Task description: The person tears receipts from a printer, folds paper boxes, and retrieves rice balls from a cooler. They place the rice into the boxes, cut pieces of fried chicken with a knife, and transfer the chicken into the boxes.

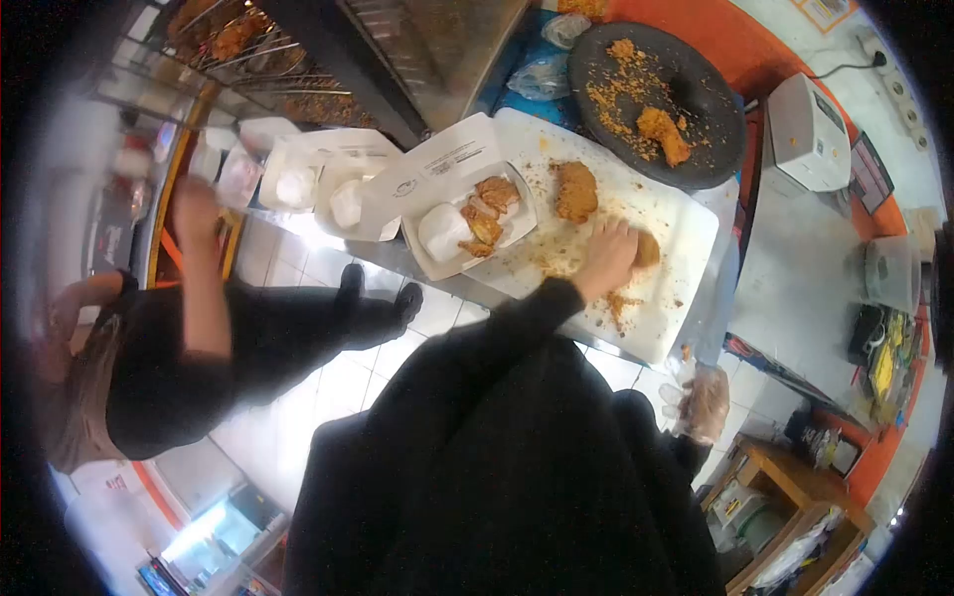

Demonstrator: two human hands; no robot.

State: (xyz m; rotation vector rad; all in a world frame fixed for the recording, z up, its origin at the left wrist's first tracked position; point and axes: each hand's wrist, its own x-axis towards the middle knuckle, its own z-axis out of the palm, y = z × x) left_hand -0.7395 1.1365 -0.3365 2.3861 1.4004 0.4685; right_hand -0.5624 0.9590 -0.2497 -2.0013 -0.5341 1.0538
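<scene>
My bare left hand (608,258) is over the white cutting board (686,243), its fingers curled against a brown piece of fried chicken (647,250) that they partly cover. Another breaded chicken piece (574,192) lies just beyond it among scattered crumbs. Off the board's near right corner, my right hand (706,402) wears a clear plastic glove and is closed around what looks like a knife (712,333), blade pointing away from me. An open white box (437,260) at the board's left end holds a white mound of rice (447,232) and cut chicken (485,219).
A dark stone mortar (711,119) with crumbs and a chicken piece (663,136) stands behind the board. Two more open boxes with rice (296,186) line the counter's left. A person in dark clothes (189,338) stands at left, one arm raised. A white device (807,134) stands at right.
</scene>
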